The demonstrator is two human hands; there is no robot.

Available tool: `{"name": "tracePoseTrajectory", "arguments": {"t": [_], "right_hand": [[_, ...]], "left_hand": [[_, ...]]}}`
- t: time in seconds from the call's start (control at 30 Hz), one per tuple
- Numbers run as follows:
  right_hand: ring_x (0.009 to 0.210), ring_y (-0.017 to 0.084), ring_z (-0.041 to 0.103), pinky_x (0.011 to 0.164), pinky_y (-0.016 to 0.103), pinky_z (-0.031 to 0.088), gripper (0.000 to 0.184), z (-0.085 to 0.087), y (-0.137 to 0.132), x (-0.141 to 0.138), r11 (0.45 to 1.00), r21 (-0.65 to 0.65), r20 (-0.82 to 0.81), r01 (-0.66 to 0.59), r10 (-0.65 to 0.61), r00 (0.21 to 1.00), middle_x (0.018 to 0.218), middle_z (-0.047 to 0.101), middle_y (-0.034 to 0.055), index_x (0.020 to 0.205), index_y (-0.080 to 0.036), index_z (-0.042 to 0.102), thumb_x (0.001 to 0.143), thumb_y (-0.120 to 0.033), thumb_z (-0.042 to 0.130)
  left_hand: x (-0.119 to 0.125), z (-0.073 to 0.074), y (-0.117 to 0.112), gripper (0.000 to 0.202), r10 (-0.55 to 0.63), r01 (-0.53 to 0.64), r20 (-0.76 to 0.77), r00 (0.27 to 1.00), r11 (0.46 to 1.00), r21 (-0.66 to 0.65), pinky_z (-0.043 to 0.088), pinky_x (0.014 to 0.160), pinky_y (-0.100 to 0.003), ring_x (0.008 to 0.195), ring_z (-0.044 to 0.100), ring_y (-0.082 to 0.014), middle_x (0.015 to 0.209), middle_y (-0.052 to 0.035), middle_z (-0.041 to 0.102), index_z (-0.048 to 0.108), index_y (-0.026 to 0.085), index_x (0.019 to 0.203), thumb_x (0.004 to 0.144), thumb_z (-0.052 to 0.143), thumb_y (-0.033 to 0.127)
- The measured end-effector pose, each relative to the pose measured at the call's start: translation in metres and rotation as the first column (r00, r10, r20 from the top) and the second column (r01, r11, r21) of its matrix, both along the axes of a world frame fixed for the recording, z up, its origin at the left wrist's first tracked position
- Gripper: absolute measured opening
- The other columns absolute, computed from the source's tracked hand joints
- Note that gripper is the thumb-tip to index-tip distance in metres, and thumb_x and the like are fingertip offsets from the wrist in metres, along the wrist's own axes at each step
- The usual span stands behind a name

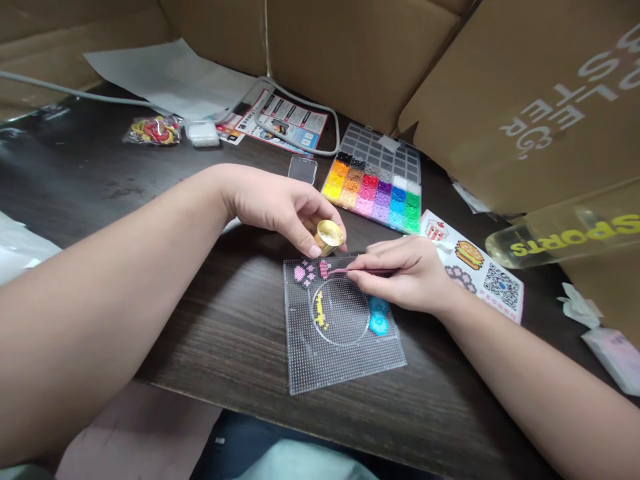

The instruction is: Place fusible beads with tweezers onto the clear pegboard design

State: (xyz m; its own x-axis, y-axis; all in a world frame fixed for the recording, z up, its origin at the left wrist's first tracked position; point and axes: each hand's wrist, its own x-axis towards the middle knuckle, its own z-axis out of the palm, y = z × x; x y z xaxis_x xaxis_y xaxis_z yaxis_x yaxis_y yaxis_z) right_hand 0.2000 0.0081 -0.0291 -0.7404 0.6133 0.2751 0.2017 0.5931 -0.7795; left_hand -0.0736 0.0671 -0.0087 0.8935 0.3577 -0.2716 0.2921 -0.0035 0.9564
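Note:
A clear square pegboard [345, 363] lies on the dark wooden table [235, 333] in front of me. On it sit a pink paw shape of beads [305, 272], a short curved row of yellow beads [321, 311] and a blue bead patch [379, 316]. My left hand [280, 203] is closed on a small gold cup [329, 236] just above the board's far edge. My right hand [407, 273] pinches thin tweezers [350, 271], whose tip touches pink beads beside the paw.
An open bead organizer [375, 187] with many coloured compartments stands behind the board. A pattern sheet [475, 267] lies to the right, leaflets [283, 120] and a bag of rubber bands [153, 130] at the back left. Cardboard boxes [525, 87] wall the far side.

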Motion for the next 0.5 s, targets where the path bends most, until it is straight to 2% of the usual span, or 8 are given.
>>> {"name": "tracePoseTrajectory", "arguments": {"t": [0.2,0.5], "right_hand": [[0.05,0.01,0.061,0.046,0.022,0.044,0.012,0.0041,0.0035,-0.0009,0.998,-0.016,0.063,0.062,-0.061,0.996,0.066,0.075,0.0033,0.091,-0.013,0.088,0.092,-0.019,0.078],[0.052,0.011,0.062,0.049,0.021,0.047,0.017,-0.0001,0.0086,0.0031,0.998,-0.022,0.082,0.057,-0.055,0.995,0.068,0.077,0.0053,0.096,-0.01,0.089,0.093,-0.023,0.077]], "left_hand": [[0.0002,0.0008,-0.0006,0.035,-0.01,0.01,-0.002,1.0,1.0,-0.005,0.051,0.095,-0.026,0.11,0.071,-0.0197,0.118,-0.0017,0.079,0.076,0.024,0.121,0.087,0.081,0.02],[0.0004,0.0038,-0.0004,0.041,-0.016,0.017,-0.042,0.999,0.999,0.032,0.051,0.094,-0.025,0.106,0.07,-0.0187,0.123,-0.0024,0.078,0.074,0.023,0.129,0.089,0.08,0.024]]}}
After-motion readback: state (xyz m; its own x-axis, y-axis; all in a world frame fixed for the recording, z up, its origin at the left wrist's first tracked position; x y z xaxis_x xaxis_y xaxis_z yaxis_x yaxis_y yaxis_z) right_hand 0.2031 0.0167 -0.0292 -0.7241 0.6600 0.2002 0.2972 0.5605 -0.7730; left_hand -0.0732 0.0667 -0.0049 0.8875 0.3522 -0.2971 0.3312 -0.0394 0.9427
